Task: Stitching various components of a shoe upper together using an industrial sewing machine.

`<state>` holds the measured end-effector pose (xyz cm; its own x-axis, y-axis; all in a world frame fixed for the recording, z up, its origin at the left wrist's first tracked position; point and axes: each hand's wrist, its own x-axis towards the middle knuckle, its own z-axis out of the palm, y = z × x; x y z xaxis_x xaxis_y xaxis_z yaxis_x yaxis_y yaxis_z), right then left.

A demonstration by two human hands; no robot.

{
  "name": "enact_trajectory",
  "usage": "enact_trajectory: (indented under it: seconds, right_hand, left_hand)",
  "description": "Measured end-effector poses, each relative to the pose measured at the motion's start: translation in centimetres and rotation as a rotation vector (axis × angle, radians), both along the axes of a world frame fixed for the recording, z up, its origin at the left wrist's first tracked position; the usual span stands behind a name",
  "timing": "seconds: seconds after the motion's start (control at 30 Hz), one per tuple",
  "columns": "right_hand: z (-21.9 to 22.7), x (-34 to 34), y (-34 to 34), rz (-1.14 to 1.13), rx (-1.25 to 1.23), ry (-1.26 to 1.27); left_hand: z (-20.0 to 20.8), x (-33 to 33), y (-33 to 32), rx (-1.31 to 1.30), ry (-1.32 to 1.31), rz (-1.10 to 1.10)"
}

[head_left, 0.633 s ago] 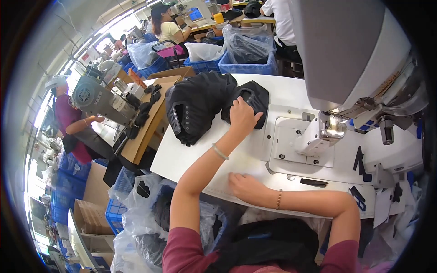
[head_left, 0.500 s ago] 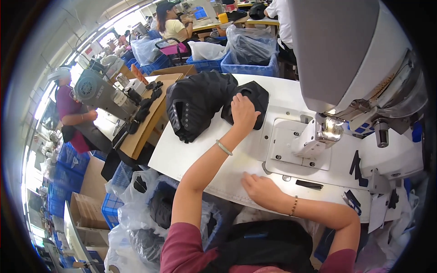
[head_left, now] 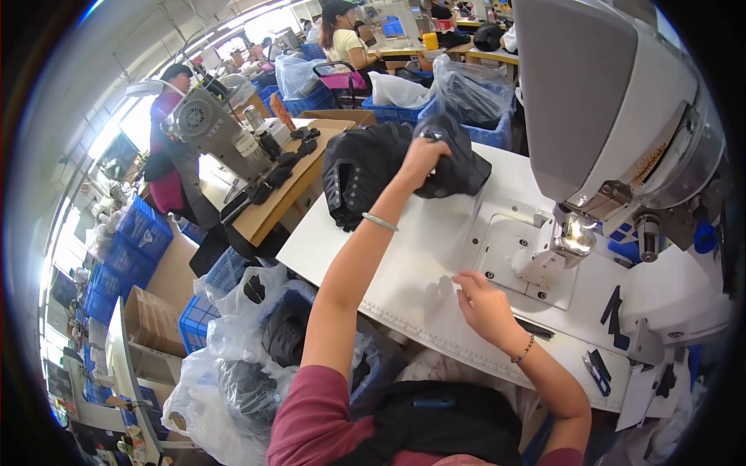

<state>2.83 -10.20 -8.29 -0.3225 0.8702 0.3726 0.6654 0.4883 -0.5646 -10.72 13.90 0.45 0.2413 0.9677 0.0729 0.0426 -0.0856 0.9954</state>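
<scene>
My left hand [head_left: 426, 161] is closed on a black shoe upper [head_left: 460, 172], which tilts up off the white table and is slightly blurred. Right beside it lies a stack of black shoe uppers [head_left: 364, 159], the front one showing a row of eyelets. My right hand [head_left: 483, 309] hovers over the table near its front edge, fingers apart and holding nothing. Just beyond that hand stands the lit needle area of a sewing machine [head_left: 571, 237], with a metal plate [head_left: 497, 248] set in the tabletop around it.
The machine's grey head [head_left: 614, 101] overhangs the right side. Small thread snips [head_left: 597, 373] and black strips [head_left: 612, 311] lie at the table's right. Bagged black uppers [head_left: 284, 334] fill a crate at lower left. Blue crates [head_left: 493, 132] stand behind; co-workers sit and stand farther off.
My left hand has taken hold of the shoe upper and tipped it up beside the stack. My right hand has lifted and its fingers have spread. The whole view has shifted.
</scene>
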Motion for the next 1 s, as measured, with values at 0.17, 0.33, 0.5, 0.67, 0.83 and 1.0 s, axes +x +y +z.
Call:
enact_trajectory:
  seconds: [0.17,0.33,0.5,0.67,0.83,1.0]
  right_hand:
    - [1.2,-0.7,2.9,-0.019,-0.671,0.958]
    - [-0.7,-2.4,11.8,-0.187,-0.876,1.704]
    - [-5.3,-3.9,17.1,-0.188,-0.690,1.680]
    - [-2.8,-4.8,16.2,-0.396,-0.579,1.538]
    - [2.2,-3.3,8.2,-0.244,-0.946,1.345]
    - [4.6,-1.0,0.6,0.177,-1.023,1.160]
  left_hand:
    - [1.9,-2.8,-1.9,0.082,-0.336,-0.090]
    - [0.0,-3.5,-4.3,0.057,-0.155,-0.131]
    - [-2.3,-4.1,-6.7,0.115,-0.142,-0.152]
    - [1.0,-6.4,-11.1,0.233,-0.485,0.064]
    - [1.8,-7.4,-14.9,-0.238,-0.799,0.084]
    - [-0.5,-3.6,-16.5,-0.387,-0.959,-0.028]
